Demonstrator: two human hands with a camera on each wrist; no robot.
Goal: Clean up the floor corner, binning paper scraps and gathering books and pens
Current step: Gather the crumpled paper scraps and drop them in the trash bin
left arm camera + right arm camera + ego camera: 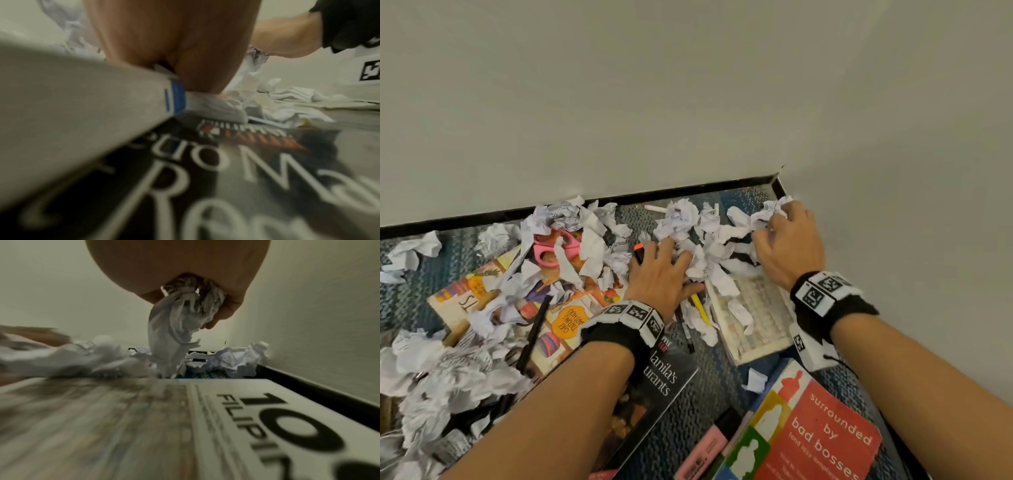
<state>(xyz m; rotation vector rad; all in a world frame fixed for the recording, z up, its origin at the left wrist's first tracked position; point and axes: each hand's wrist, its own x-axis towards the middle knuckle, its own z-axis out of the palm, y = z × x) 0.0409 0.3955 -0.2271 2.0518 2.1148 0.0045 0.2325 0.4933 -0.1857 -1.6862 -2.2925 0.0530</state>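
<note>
Crumpled white paper scraps (688, 219) litter the blue carpet in the wall corner. My right hand (780, 226) grips a wad of crumpled paper (774, 209) right at the corner; in the right wrist view my right hand (224, 308) has its fingers curled round that wad (176, 324), which trails down to the floor. My left hand (671, 260) lies spread, palm down, on the scraps beside an orange-tipped marker (639, 251). A yellow pen (700, 308) lies just below its thumb. A white book (760, 315) lies under my right wrist.
A black restaurant book (664, 380) lies under my left forearm, with a colourful book (571, 315), pink scissors (554, 250) and a black pen (534, 329) to its left. A red book (825, 435) and a pink highlighter (705, 448) lie nearest me. More scraps are heaped at lower left.
</note>
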